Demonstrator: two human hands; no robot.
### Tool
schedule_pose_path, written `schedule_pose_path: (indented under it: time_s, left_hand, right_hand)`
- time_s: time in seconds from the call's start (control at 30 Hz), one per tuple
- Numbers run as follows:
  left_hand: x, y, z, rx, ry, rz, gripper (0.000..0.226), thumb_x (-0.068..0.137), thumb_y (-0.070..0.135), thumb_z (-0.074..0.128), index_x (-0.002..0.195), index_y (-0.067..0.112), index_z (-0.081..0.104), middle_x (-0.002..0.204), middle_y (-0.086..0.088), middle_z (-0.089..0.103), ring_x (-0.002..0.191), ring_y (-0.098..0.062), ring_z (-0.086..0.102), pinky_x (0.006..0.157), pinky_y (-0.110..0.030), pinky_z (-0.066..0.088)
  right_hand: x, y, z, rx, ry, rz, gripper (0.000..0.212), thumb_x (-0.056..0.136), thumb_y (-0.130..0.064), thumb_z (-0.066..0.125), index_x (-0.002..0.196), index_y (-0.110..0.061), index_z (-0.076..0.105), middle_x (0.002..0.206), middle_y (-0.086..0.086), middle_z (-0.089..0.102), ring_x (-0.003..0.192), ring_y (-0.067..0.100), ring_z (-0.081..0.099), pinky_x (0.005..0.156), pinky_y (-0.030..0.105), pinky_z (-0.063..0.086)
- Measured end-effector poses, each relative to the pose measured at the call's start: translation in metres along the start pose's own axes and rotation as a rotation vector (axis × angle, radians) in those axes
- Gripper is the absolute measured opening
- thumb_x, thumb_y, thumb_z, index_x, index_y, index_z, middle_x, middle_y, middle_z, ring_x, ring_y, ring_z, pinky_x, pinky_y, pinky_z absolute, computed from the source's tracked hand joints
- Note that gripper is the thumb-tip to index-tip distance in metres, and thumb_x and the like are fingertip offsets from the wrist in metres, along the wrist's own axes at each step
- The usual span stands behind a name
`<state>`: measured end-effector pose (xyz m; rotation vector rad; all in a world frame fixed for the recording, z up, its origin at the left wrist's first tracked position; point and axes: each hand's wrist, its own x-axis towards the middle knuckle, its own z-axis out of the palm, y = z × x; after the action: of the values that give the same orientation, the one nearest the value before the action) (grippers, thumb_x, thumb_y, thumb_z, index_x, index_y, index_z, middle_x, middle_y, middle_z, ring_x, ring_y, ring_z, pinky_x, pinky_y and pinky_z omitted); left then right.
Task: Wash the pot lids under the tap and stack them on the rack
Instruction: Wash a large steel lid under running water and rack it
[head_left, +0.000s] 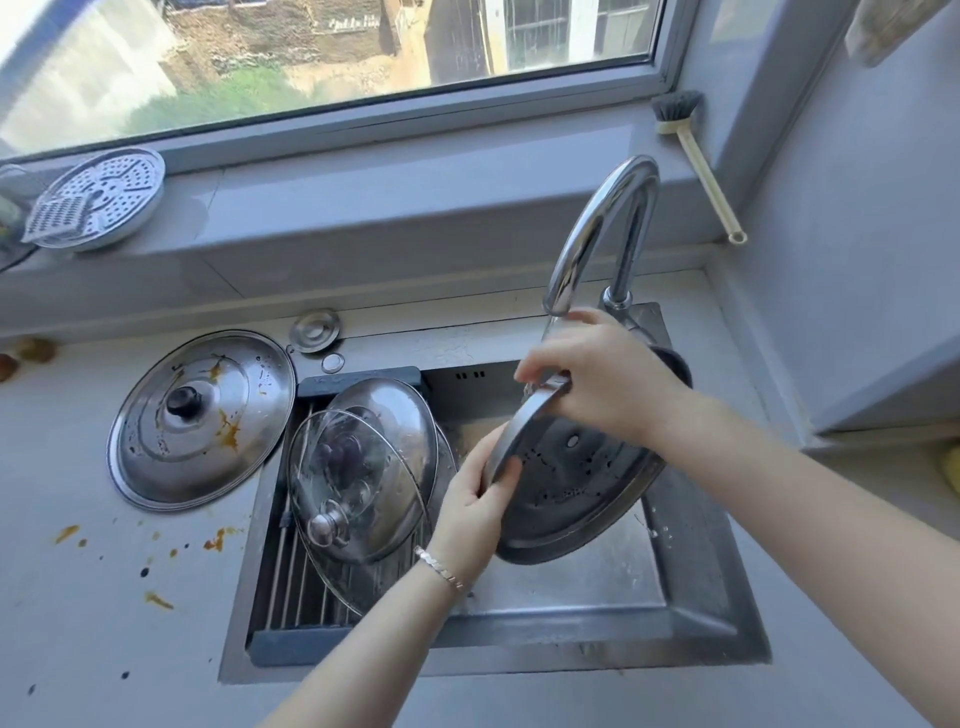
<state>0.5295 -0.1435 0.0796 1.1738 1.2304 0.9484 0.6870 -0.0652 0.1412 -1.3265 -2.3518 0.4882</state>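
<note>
Over the sink (691, 597) I hold a steel lid (571, 493) tilted, its underside towards me, just below the tap spout (597, 234). My left hand (475, 499) grips its lower left rim. My right hand (597, 379) grips its upper rim, right under the spout mouth. On the roll-up rack (291, 582) over the sink's left side lean a glass lid (353, 488) with a metal knob and a steel lid (395, 415) behind it. A large stained steel lid (200, 415) with a black knob lies on the counter to the left.
A perforated steamer plate (98, 200) lies on the window sill at left. A dish brush (696, 156) leans in the right corner. A small round metal cap (314, 330) lies behind the sink. Orange sauce spots (218, 538) mark the counter.
</note>
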Motion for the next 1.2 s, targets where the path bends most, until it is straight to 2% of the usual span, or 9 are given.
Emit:
schedule_pose_path:
  time_s: [0.13,0.27,0.37,0.47,0.53,0.73,0.93,1.1,1.2]
  left_hand:
    - [0.002,-0.01,-0.001,-0.394,0.271,-0.295,0.025,0.096,0.029,0.045,0.119,0.027,0.056,0.113,0.004,0.066,0.107,-0.017,0.062,0.088,-0.034,0.051]
    - [0.003,-0.015,-0.009,-0.687,0.303,-0.553,0.05,0.094,0.05,0.037,0.128,0.017,0.052,0.116,-0.01,0.067,0.105,-0.027,0.064,0.085,-0.04,0.052]
    - [0.006,-0.014,-0.002,-0.722,0.296,-0.554,0.053,0.095,0.051,0.032,0.124,0.013,0.056,0.118,-0.012,0.065,0.11,-0.026,0.061,0.097,-0.041,0.046]
    - [0.011,-0.014,0.0,-0.784,0.281,-0.572,0.054,0.094,0.051,0.032,0.126,0.014,0.054,0.124,-0.012,0.062,0.114,-0.024,0.058,0.096,-0.038,0.045]
    - [0.012,-0.017,-0.005,-0.812,0.283,-0.596,0.056,0.093,0.053,0.035,0.129,0.013,0.051,0.127,-0.014,0.06,0.114,-0.027,0.058,0.091,-0.039,0.048]
    - [0.003,-0.035,-0.011,-0.736,0.326,-0.624,0.06,0.089,0.056,0.042,0.134,0.017,0.047,0.125,-0.015,0.061,0.112,-0.034,0.06,0.099,-0.054,0.044]
    - [0.017,-0.008,0.005,-0.81,0.315,-0.545,0.05,0.097,0.045,0.03,0.125,0.011,0.054,0.115,-0.013,0.066,0.106,-0.024,0.061,0.091,-0.04,0.046]
    - [0.012,-0.007,-0.007,-0.757,0.302,-0.586,0.051,0.095,0.048,0.034,0.128,0.015,0.053,0.114,-0.014,0.067,0.103,-0.029,0.065,0.086,-0.045,0.053]
    - [0.011,-0.002,-0.001,-0.761,0.287,-0.579,0.047,0.097,0.046,0.032,0.126,0.016,0.054,0.106,-0.012,0.071,0.092,-0.024,0.069,0.074,-0.036,0.057]
  right_hand:
    - [-0.018,0.017,0.051,0.096,0.355,0.255,0.025,0.085,-0.011,0.057,0.108,-0.008,0.068,0.119,0.009,0.063,0.118,0.024,0.053,0.108,0.037,0.034]
    - [-0.04,0.027,0.088,0.087,0.058,0.719,0.058,0.097,-0.034,0.037,0.147,-0.009,0.021,0.157,0.009,0.014,0.145,0.019,0.008,0.119,0.033,0.004]
    - [-0.045,0.003,0.109,-0.056,-0.152,0.518,0.074,0.093,-0.058,0.015,0.15,-0.013,-0.002,0.157,0.007,-0.012,0.143,0.018,-0.018,0.116,0.035,-0.012]
    - [-0.05,-0.023,0.121,-0.057,-0.225,0.039,0.074,0.088,-0.06,-0.004,0.148,-0.021,0.013,0.156,0.001,0.007,0.142,0.018,-0.001,0.117,0.038,-0.002]
    - [-0.053,-0.017,0.115,-0.119,-0.293,-0.065,0.076,0.084,-0.065,-0.004,0.147,-0.024,0.005,0.154,-0.003,0.0,0.143,0.017,0.001,0.113,0.036,-0.006]
    - [-0.047,0.037,0.091,-0.26,-0.241,0.549,0.098,0.066,-0.073,-0.01,0.146,-0.016,-0.018,0.148,0.003,-0.031,0.142,0.018,-0.023,0.111,0.036,-0.019]
    - [-0.046,-0.02,0.106,-0.07,-0.376,-0.071,0.078,0.082,-0.065,0.005,0.144,-0.021,-0.012,0.147,-0.01,-0.019,0.141,0.01,-0.018,0.113,0.029,-0.017]
    - [-0.014,0.027,0.083,-0.169,-0.219,0.432,0.084,0.082,-0.064,0.005,0.149,-0.015,-0.008,0.153,-0.001,-0.021,0.144,0.012,-0.016,0.114,0.032,-0.013]
    - [-0.012,0.002,0.095,-0.123,-0.242,0.218,0.077,0.087,-0.058,0.007,0.149,-0.013,-0.005,0.152,-0.001,-0.02,0.14,0.011,-0.02,0.114,0.033,-0.015]
